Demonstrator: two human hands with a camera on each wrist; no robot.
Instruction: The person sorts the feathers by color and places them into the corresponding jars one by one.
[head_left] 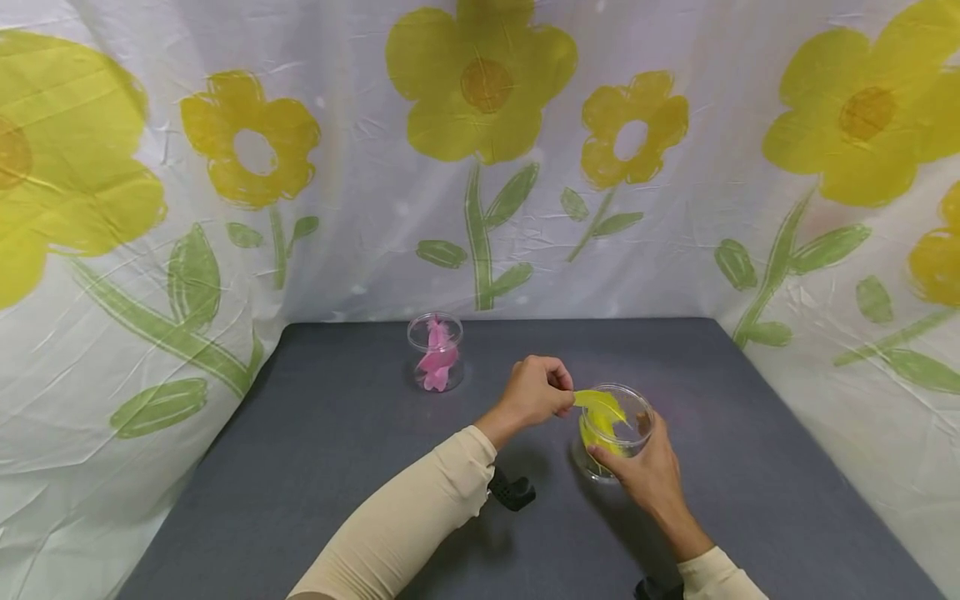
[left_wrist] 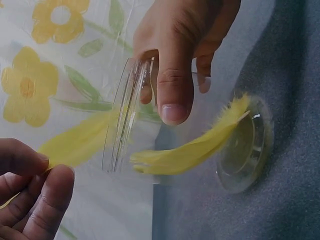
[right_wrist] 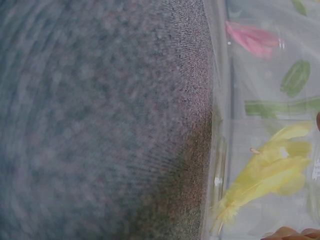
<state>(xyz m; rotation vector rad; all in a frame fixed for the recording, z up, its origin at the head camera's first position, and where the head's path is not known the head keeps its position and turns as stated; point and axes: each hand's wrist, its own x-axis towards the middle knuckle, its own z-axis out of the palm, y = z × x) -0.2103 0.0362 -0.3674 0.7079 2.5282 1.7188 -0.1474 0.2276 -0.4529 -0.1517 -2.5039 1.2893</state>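
My left hand (head_left: pixel 534 392) pinches a yellow feather (left_wrist: pixel 75 145) between thumb and fingertips, at the mouth of a clear plastic jar (head_left: pixel 617 386). The feather's far part reaches over the jar's rim. My right hand (head_left: pixel 654 471) grips the jar from its right side, thumb in front and fingers partly hidden behind the wall. More yellow feathers (right_wrist: pixel 270 172) lie inside this jar. Seen from the left wrist, one inner feather (left_wrist: pixel 195 152) leans toward the jar's base.
A second clear jar (head_left: pixel 411 337) with pink feathers (head_left: pixel 437 358) stands at the back, left of centre on the dark grey table (head_left: pixel 345 467). A white curtain (head_left: pixel 352 167) printed with yellow flowers hangs behind and along both sides.
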